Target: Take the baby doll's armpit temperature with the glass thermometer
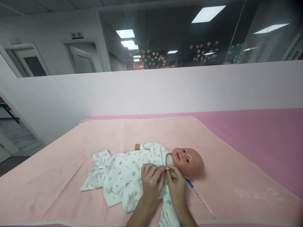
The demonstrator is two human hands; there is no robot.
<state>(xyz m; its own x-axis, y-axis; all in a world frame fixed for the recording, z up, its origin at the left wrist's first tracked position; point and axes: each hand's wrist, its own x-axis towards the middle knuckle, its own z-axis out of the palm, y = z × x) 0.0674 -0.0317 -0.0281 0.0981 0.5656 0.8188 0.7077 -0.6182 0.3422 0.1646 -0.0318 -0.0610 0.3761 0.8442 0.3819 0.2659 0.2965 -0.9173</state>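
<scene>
A baby doll (pixel 188 161) lies on its back on a pale pink blanket (pixel 71 164), head to the right. It wears a white printed sleepsuit (pixel 120 170). My left hand (pixel 151 184) and my right hand (pixel 176 186) meet at the doll's chest just below the neck. Both pinch the front edge of the sleepsuit near the collar, fingers curled and closed on the cloth. One small doll hand (pixel 137 146) sticks out of the far sleeve.
A thin thermometer-like stick with a blue end (pixel 200 197) lies on the blanket right of my right hand. The blanket covers a darker pink surface (pixel 260 135). A white partition wall (pixel 151 91) stands behind, with glass above it.
</scene>
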